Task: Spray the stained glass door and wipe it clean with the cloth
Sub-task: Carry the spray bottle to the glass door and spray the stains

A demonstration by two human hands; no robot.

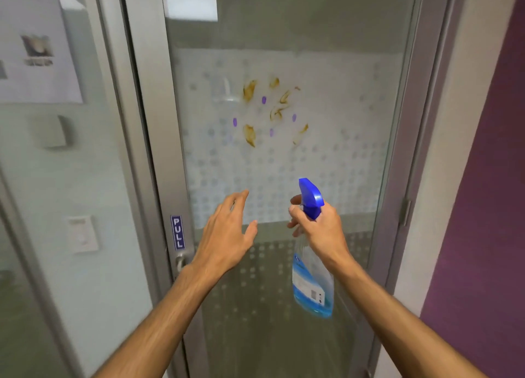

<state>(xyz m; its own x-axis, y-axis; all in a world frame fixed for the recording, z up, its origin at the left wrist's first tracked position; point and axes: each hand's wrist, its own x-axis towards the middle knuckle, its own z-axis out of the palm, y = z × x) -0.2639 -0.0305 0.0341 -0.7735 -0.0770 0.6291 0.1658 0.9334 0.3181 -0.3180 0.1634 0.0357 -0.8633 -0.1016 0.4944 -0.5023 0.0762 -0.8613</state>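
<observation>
Left of the metal-framed frosted glass door (326, 164), a blue "PULL" label (177, 232) marks its frame. The left hand (227, 235) hovers open and empty before the door, probably for balance. The right hand (318, 230) grips the clear blue-capped spray bottle (311, 281), nozzle raised toward the brown smears (272, 110) higher on the door; no cloth is visible.

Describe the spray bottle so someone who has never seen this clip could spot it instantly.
Start at the glass door with its frosted dotted band and brownish stains. Below the stains, the right hand grips the neck of the spray bottle. It alone has a bright blue trigger head, clear body and blue liquid; the left hand beside it is open and empty.
</observation>
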